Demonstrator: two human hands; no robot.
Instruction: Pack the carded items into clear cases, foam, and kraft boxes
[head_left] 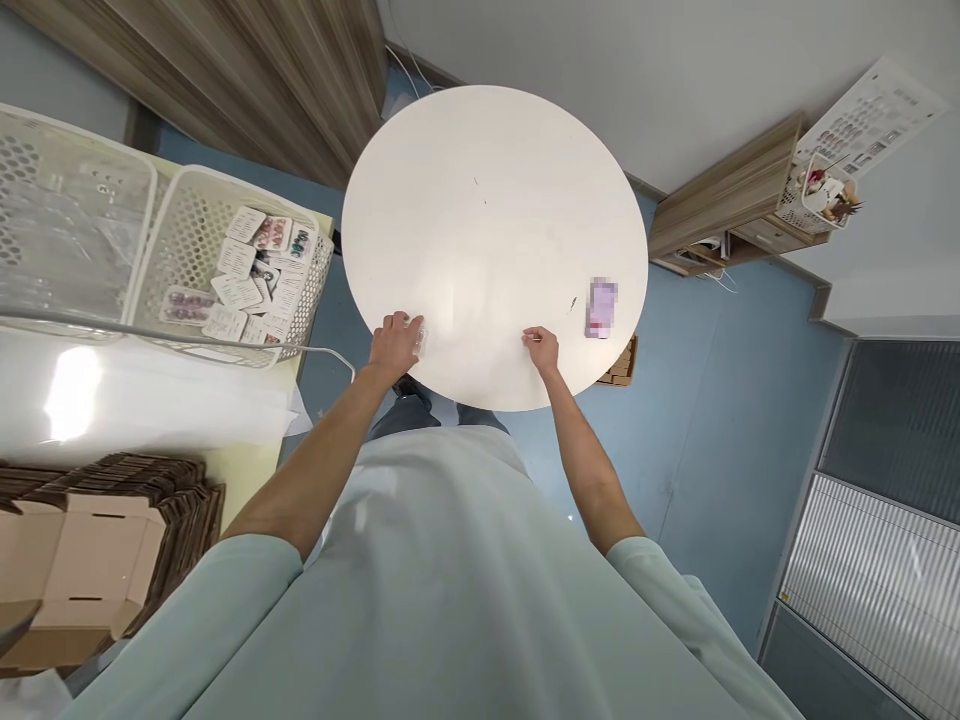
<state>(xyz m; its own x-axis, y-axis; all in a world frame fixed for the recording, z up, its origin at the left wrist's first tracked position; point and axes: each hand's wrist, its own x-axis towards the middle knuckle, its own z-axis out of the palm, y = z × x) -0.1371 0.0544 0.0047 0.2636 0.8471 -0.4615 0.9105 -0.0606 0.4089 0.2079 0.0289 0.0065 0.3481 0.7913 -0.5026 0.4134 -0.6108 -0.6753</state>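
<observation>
My left hand (394, 345) is at the near left edge of the round white table (487, 240). Its fingers curl over a small clear plastic piece (421, 340), which looks like a little see-through case and shows only in part beside the thumb. Across from it, my right hand (543, 350) rests at the near right of the tabletop with thumb and fingertips pinched together. Whatever may be between those fingertips is too small to make out. To the right of that hand lies a blurred purple rectangular thing (601, 307).
On the left side stand white perforated baskets, one holding several small printed packs (236, 258), the other clear plastic pieces (67, 240). Flattened cardboard boxes (105, 560) are stacked below. A grey cable (330, 352) hangs near my left arm. A wooden cabinet (731, 195) stands right.
</observation>
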